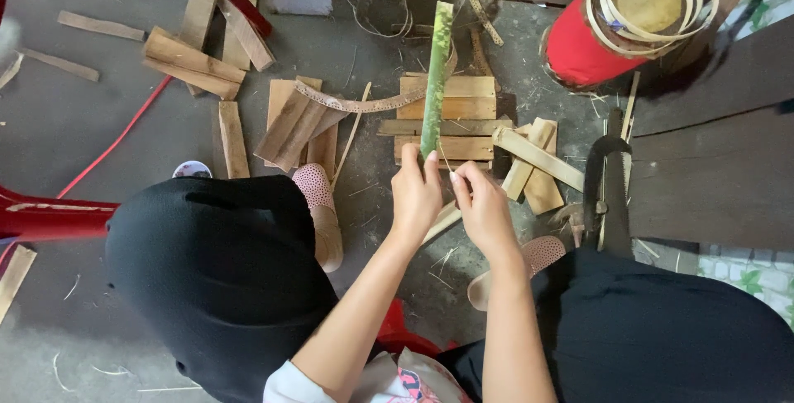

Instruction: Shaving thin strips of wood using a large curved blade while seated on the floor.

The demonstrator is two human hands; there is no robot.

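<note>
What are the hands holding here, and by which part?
The left hand grips a green bamboo strip at its near, lower end. The right hand is beside that end; whether it grips cannot be told.

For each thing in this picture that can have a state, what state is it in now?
Left hand: closed around the lower end of the green bamboo strip.
Right hand: fingers pinched beside that lower end; contact cannot be told.
Green bamboo strip: held up, pointing away from the person.
Wooden block: flat on the floor, under the strip.
Saw: lying on the floor, untouched.
Red drum: tipped on its side, bamboo hoops at its open end.
</note>
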